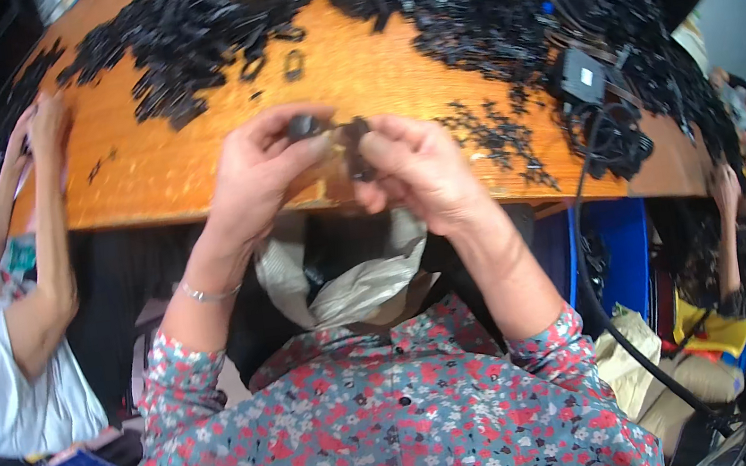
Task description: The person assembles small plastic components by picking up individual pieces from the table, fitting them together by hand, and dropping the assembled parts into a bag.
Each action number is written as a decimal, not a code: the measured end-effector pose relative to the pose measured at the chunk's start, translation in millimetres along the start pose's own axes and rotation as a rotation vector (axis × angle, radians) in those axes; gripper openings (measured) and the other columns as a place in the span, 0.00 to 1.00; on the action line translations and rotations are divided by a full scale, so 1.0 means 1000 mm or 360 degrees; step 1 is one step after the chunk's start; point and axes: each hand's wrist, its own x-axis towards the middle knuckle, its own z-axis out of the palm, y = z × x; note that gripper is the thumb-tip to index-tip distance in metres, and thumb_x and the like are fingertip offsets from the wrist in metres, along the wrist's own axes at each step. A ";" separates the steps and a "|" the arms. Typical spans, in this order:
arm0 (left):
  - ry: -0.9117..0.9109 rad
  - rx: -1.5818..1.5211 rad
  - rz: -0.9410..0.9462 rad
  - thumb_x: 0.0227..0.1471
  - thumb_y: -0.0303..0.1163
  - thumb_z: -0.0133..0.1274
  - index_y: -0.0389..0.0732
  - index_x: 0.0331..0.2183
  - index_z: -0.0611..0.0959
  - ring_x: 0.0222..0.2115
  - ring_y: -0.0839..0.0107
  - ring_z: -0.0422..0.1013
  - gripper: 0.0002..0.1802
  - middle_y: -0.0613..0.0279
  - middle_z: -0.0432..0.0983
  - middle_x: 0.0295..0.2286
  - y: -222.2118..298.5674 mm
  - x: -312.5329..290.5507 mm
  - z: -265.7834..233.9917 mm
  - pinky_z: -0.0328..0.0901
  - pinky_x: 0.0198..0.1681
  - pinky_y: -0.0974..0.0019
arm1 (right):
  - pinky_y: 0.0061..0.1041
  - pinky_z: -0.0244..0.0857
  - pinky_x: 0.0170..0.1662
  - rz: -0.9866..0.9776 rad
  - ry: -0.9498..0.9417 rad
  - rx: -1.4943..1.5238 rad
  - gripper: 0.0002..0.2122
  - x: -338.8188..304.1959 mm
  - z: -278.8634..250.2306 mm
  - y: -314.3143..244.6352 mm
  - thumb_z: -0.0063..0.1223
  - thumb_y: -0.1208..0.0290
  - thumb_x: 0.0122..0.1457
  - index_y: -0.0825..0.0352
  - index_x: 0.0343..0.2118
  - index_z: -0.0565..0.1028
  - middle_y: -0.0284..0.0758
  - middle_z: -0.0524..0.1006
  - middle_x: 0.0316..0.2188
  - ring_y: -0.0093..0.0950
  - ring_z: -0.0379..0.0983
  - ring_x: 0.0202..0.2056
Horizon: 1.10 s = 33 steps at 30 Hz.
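Above the near edge of the wooden table, my two hands face each other at chest height. Between thumb and fingers my left hand (260,161) pinches a small black plastic part (305,127) with a rounded end. My right hand (425,164) is closed on another dark plastic part (357,147), slightly blurred, held close beside the first. Whether the two parts touch I cannot tell. Beyond my hands, a single black loop-shaped piece (294,65) lies on the wooden table (129,162).
Heaps of black plastic parts (184,45) cover the table's far side. Small black pieces (503,138) lie scattered right of my hands, near a black box with a cable (580,75). A pale sack (353,293) hangs below the edge. People work at left and right; a blue bin (619,255) stands below.
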 end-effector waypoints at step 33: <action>0.0182 0.0616 0.0553 0.60 0.21 0.55 0.32 0.57 0.74 0.43 0.79 0.72 0.23 0.65 0.76 0.42 -0.008 -0.024 0.023 0.67 0.49 0.73 | 0.41 0.71 0.35 -0.0796 0.0477 -0.1972 0.14 0.017 0.026 0.013 0.69 0.75 0.48 0.71 0.35 0.75 0.46 0.77 0.29 0.47 0.77 0.33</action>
